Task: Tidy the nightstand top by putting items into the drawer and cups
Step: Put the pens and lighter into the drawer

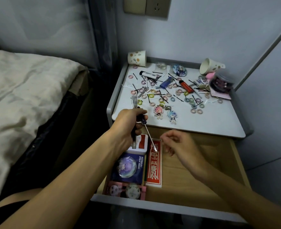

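Screwdriver point(150, 138), 1: rigid, light, best held by handle; left hand point(128, 123) grips it, right hand point(177, 142) loose, empty, above drawer point(202, 171).

Both forearms reach forward — left hand point(128, 126) fisted round a screwdriver point(150, 138), right hand point(174, 142) just beside it, loosely curled, empty.

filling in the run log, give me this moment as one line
left hand: grips pens and screwdriver | right hand: empty, fingers loosely curled, over open drawer | nightstand top: cluttered
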Demonstrator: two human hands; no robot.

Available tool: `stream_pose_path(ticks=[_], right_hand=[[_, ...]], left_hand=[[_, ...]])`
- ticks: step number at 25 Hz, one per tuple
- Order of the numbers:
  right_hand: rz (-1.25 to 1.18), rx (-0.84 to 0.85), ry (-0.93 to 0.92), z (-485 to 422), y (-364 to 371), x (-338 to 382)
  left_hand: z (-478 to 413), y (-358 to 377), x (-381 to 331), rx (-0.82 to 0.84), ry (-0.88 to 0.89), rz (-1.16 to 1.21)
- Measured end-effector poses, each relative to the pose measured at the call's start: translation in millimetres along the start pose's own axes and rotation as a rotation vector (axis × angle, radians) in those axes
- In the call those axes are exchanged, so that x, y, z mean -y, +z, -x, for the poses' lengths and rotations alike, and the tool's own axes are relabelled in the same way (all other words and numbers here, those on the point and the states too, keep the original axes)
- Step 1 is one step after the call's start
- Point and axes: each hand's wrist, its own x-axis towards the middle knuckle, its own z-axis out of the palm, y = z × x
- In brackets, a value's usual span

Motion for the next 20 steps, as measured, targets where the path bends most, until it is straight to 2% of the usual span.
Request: stream_pose_path(ticks=[2,4,7,11,15,18,20], right_hand=[[-0.042,-0.040,-0.125,14,-19,22],[-0.103,-0.078,-0.159,15,-30,31],[-0.234,-0.133,-0.116,7,-40,28],[-0.427,-0.072,-0.026,3,-29,30],[-0.435,-0.096,-0.036,0,-30,25],[-0.506,-0.177,0.004,-3,-39,25],[-0.561,-0.137,0.007,-1,-39,23]], left_hand=[[3,12,9,0.061,-0.020,-0.048],[5,22,15,0.126,-0.039,-0.123],[13,35,25,0.240,-0.047,-0.308],[16,50,39,0.363,-0.019,-0.514],[14,56,39,0.288,0.013,-0.521],[8,50,36,0.069,0.085,-0.538],[6,44,34,-0.007,0.154,-0.421]])
